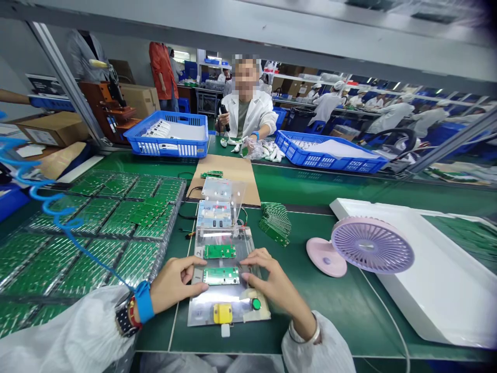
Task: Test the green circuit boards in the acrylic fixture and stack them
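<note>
A green circuit board lies in the lower slot of a clear test fixture. My left hand is at its left end, thumb and fingers apart, the thumb tip close to the board's edge; whether it touches I cannot tell. Off the right end, my right hand has its thumb and fingers spread with nothing between them. A second circuit board sits in the slot above. The fixture also bears a yellow block and a green push button. Its raised clear lid stands behind.
Trays of circuit boards fill the left side. Fanned boards lie right of the fixture, near a pink fan and a white bin. A blue coiled cord runs to my left wrist. A person sits opposite between blue baskets.
</note>
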Motion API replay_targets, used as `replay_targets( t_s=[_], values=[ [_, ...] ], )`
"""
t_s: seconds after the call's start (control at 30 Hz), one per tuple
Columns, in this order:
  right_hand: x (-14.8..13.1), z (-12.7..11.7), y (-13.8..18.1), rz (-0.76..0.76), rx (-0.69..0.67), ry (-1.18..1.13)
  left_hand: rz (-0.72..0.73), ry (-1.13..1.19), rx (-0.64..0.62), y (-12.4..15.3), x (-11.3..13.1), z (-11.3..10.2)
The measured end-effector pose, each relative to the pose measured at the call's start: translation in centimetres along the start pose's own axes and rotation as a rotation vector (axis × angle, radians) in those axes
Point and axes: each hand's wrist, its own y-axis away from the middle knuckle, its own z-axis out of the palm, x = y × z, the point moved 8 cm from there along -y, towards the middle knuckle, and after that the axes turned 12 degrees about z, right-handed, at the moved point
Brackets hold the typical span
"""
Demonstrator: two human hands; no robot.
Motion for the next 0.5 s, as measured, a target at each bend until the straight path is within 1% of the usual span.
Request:
replay_targets(
  t_s=[0.1, 0.17, 0.3, 0.5],
  values=[
    [0.3, -0.8, -1.0, 0.0, 0.085, -0.057, 0.016, -0.02, 0.079, -0.5, 0.0, -1.2],
    [0.3, -0.9, -1.8, -0.007, 0.101, -0.048, 0.019, -0.041, 0.104, -1.1, -0.1, -1.8],
    [-0.2, -0.4, -2.9, -0.011, 0.05, 0.02, -0.012, -0.051, 0.059, -2.2, -0.8, -1.6],
    [-0.4, 0.1, -3.1, 0.003, 0.027, 0.067, -0.016, -0.079, 0.065, -2.8, -1.1, -1.2]
  ],
)
